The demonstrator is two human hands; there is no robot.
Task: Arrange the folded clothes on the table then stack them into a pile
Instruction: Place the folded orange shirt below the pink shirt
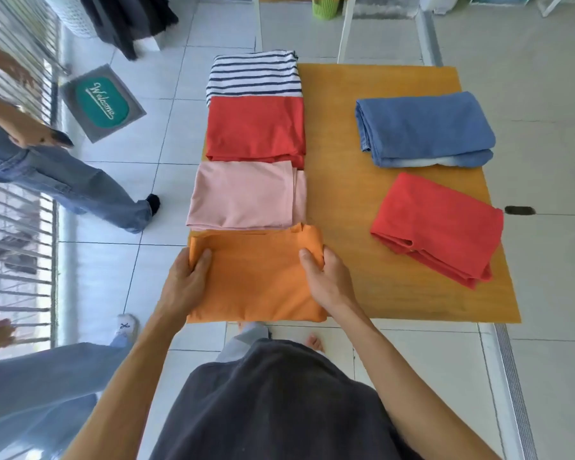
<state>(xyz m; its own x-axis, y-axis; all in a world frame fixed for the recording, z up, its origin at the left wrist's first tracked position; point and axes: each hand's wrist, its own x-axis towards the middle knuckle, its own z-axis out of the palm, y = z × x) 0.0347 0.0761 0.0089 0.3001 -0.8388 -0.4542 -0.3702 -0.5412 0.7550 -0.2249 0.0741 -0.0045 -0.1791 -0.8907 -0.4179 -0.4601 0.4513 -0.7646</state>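
Both hands hold the folded orange garment [256, 277] at the near left corner of the yellow table [339, 180]: the left hand [188, 277] grips its left edge, the right hand [324, 277] its right edge. Beyond it lie a pink garment [246, 194], a red garment [256, 127] and a striped shirt [253, 74] in a row. Folded jeans [425, 127] and another red cloth [439, 227] lie on the right side.

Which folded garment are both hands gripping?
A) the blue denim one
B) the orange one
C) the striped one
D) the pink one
B: the left hand and right hand each curl fingers round a side of the orange garment at the table's near edge.
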